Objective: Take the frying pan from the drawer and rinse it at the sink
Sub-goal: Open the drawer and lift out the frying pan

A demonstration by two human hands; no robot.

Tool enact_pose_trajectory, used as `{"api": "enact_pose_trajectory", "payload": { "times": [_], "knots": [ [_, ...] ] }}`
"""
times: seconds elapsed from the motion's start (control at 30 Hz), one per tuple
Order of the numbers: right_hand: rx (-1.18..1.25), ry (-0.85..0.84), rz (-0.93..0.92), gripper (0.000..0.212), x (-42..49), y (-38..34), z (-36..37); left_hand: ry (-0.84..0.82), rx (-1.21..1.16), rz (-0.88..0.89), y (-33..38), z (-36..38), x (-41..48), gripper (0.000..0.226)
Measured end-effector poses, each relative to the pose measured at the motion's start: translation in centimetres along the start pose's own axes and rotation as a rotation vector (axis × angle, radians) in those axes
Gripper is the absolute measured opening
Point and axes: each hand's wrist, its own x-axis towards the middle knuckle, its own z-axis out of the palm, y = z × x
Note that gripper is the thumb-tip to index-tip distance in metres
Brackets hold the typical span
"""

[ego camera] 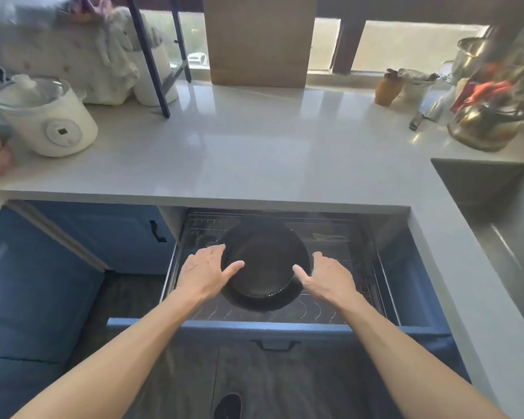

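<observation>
I see the pan (pixel 265 261), black and round, at the centre of the frame, tilted inside the open drawer (pixel 285 326), on the wire rack (pixel 330 309). No handle shows from here. My left hand (pixel 204 272) is on the pan's left rim, my right hand (pixel 327 276) on its right rim. On each hand the thumb is spread away from the other fingers and lies over the rim toward the pan's inside, while the other fingers reach along the outer edge; I cannot tell how firmly they grip it. The drawer front is blue with a dark pull handle (pixel 275 345) at the lower centre.

Above the drawer runs the pale glossy worktop (pixel 254 152). The steel sink (pixel 502 213) is at the right edge of the frame, well apart from the pan. At the upper left stands a white cooker (pixel 47 116) with a glass lid and a round dial; I can read no writing on it. A cardboard box (pixel 259 40) leans at the window at upper centre. At the upper right are an orange cup (pixel 387 87) and a blurred cluster of metal pots (pixel 487 122). I can make out no brand or label anywhere.
</observation>
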Motion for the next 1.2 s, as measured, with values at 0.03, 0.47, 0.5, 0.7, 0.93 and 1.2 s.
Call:
{"api": "enact_pose_trajectory", "payload": {
  "times": [0.03,0.47,0.5,0.7,0.93,1.2],
  "knots": [
    [-0.014,-0.002,0.006,0.065,1.5,-0.2,0.8,-0.016,0.005,0.011,-0.2,0.8,1.6,0.092],
    [-0.290,0.038,-0.011,0.057,15.4,1.3,16.0,-0.225,0.023,-0.091,-4.5,17.2,18.4,0.066],
    [-0.293,0.046,-0.005,0.054,15.5,1.4,16.2,-0.210,0.036,-0.094,-4.4,17.9,18.9,0.063],
    [-0.230,0.056,0.005,0.034,15.6,2.2,16.5,-0.103,0.072,-0.146,-4.6,19.1,20.2,0.050],
    [-0.217,0.032,-0.038,0.029,15.8,2.9,16.5,-0.095,-0.038,-0.231,-5.3,18.8,19.8,0.052],
    [-0.146,0.074,-0.078,0.035,13.3,4.1,13.9,-0.023,-0.208,-0.250,-4.1,13.3,16.9,0.059]
  ]
}}
